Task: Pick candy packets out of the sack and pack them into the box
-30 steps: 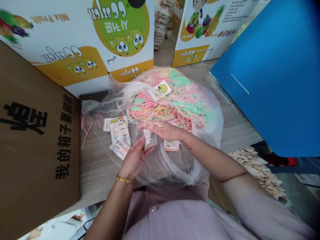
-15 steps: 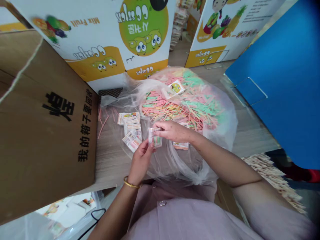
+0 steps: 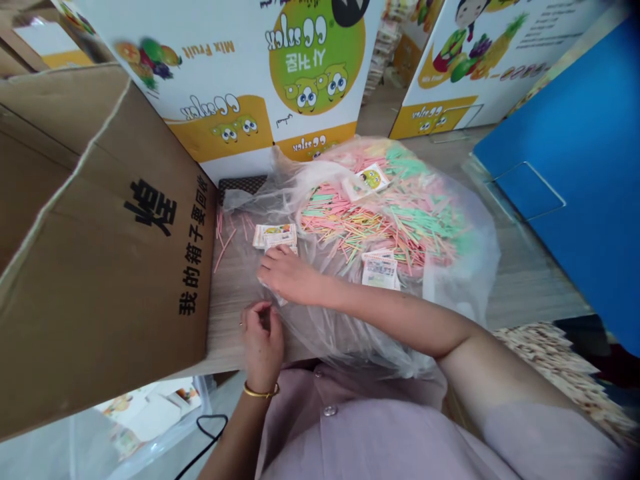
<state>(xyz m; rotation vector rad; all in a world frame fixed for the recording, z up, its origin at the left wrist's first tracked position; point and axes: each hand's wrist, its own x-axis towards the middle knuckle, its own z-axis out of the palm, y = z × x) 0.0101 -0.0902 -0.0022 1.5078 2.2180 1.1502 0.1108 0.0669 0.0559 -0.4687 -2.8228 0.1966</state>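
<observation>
Over a small stack of printed candy packets (image 3: 280, 235) on the left, my right hand (image 3: 290, 275) has its fingers curled down on the lower packets, which it mostly covers. My left hand (image 3: 263, 333) is just below, palm up, loosely curled with a gap between thumb and fingers and nothing seen in it. A few more packets (image 3: 380, 272) lie to the right, on the clear plastic bag. Thin pink, green and yellow candy sticks (image 3: 370, 223) fill that bag (image 3: 480, 247), and a white and yellow packet (image 3: 371, 179) rests on top of them.
A tall brown carton (image 3: 105, 280) stands open at the left. White printed cartons (image 3: 225, 67) line the back, and a blue panel (image 3: 565, 147) rises at the right. Loose pink sticks (image 3: 225, 250) lie beside the brown carton. Below the table edge sits a plastic-lined container (image 3: 150, 413).
The packet held between both hands has left them. My right hand has moved left onto the packet stack; my left hand has drawn down and left. The view has shifted somewhat left.
</observation>
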